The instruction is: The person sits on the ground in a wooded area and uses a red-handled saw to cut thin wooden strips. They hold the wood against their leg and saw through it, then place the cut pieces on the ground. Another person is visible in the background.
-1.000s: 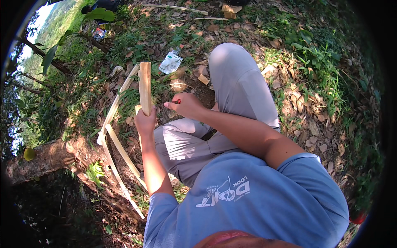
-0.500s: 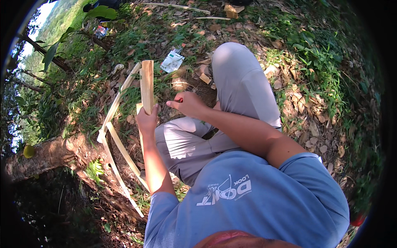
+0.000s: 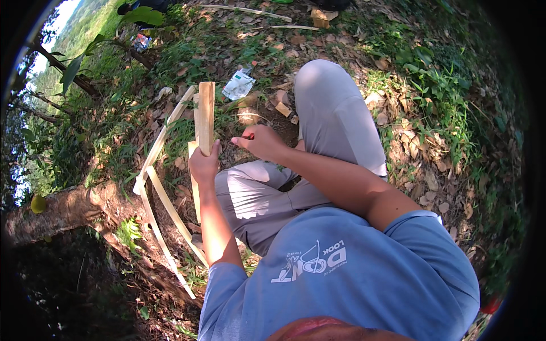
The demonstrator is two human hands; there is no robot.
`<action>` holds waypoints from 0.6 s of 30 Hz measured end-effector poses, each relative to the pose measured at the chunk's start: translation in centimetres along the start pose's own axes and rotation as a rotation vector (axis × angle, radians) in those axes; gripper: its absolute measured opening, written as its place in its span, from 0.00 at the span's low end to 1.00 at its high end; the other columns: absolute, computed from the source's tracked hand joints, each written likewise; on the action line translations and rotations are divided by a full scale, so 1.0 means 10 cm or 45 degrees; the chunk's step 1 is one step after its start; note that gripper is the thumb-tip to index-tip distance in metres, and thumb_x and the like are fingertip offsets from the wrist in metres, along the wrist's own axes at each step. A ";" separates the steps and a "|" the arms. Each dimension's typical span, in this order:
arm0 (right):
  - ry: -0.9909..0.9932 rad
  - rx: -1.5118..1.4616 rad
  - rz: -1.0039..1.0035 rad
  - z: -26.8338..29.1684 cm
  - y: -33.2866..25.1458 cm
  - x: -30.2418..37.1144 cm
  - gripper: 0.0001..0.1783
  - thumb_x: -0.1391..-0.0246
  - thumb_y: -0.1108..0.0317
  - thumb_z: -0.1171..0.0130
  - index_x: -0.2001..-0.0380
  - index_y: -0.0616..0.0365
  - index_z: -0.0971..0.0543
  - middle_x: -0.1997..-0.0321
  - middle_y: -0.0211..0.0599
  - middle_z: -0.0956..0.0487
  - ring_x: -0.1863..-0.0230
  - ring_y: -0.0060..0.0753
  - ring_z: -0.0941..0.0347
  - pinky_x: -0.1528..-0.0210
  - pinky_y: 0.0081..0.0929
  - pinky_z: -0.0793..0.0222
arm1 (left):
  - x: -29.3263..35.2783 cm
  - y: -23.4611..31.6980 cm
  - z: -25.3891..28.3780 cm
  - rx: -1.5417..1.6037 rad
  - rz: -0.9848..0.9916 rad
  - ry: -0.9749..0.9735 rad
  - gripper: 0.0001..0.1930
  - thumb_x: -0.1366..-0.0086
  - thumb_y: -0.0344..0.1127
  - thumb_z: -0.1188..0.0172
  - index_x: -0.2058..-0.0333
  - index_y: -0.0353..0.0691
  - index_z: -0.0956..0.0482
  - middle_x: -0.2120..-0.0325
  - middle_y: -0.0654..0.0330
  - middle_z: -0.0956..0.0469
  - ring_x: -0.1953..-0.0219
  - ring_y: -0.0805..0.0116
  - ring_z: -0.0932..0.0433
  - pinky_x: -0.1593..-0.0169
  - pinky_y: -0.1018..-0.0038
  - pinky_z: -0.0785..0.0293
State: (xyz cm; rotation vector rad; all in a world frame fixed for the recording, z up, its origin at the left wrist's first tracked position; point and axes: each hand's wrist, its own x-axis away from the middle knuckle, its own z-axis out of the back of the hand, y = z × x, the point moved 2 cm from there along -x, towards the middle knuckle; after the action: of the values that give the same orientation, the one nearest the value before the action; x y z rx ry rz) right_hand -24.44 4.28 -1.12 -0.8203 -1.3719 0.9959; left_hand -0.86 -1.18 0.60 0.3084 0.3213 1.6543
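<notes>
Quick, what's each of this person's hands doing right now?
Left hand: closed, holding a pale wooden slat by its lower end.
Right hand: closed around a red object, mostly hidden; its kind can't be told.

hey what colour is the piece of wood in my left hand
The piece of wood in your left hand is pale tan, showing best in the head view.

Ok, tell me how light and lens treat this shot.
Head view: sunlight patches the trousers; upper-left sky is washed out; lower left sinks into deep shade. Head view again: fisheye rim dark and rounded; the wood in the left hand looks clear, the red thing in the right hand too small to identify.
</notes>
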 end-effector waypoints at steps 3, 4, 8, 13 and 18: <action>0.024 0.016 0.037 -0.01 0.04 -0.03 0.29 0.40 0.40 0.27 0.67 0.61 0.12 0.74 0.42 0.16 0.73 0.36 0.19 0.66 0.38 0.26 | -0.03 -0.04 -0.04 -0.035 -0.003 0.020 0.35 0.40 0.67 0.26 0.69 0.30 0.14 0.77 0.46 0.15 0.71 0.46 0.12 0.62 0.56 0.19; 0.037 0.022 0.052 -0.01 0.06 -0.04 0.29 0.40 0.40 0.27 0.67 0.61 0.12 0.75 0.42 0.16 0.73 0.36 0.19 0.66 0.38 0.26 | -0.02 -0.01 -0.04 -0.016 0.012 0.005 0.35 0.40 0.67 0.26 0.70 0.30 0.14 0.77 0.45 0.15 0.70 0.45 0.12 0.62 0.56 0.19; 0.056 0.054 0.091 0.00 0.08 -0.06 0.29 0.41 0.40 0.27 0.67 0.60 0.12 0.74 0.42 0.15 0.72 0.36 0.19 0.66 0.38 0.26 | -0.02 -0.02 -0.05 -0.019 0.019 0.006 0.35 0.40 0.67 0.27 0.71 0.31 0.15 0.75 0.43 0.14 0.68 0.41 0.13 0.61 0.55 0.19; 0.041 0.102 0.066 -0.04 0.08 -0.07 0.30 0.40 0.39 0.28 0.66 0.61 0.12 0.74 0.42 0.15 0.71 0.36 0.19 0.66 0.38 0.26 | -0.01 -0.10 -0.07 -0.084 0.081 -0.030 0.34 0.39 0.68 0.28 0.65 0.34 0.14 0.71 0.44 0.13 0.65 0.40 0.12 0.58 0.52 0.18; 0.035 0.043 0.156 -0.04 0.08 -0.07 0.29 0.36 0.42 0.30 0.62 0.65 0.13 0.74 0.38 0.17 0.72 0.32 0.24 0.65 0.36 0.28 | 0.05 0.04 0.03 -0.054 0.054 -0.076 0.33 0.40 0.67 0.28 0.59 0.37 0.14 0.69 0.45 0.12 0.63 0.42 0.12 0.58 0.53 0.18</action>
State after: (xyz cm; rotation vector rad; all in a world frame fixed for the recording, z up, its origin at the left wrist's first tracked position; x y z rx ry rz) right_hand -24.08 3.99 -2.16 -0.8978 -1.2905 1.0956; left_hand -1.13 -0.70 1.04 0.3342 0.2358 1.6881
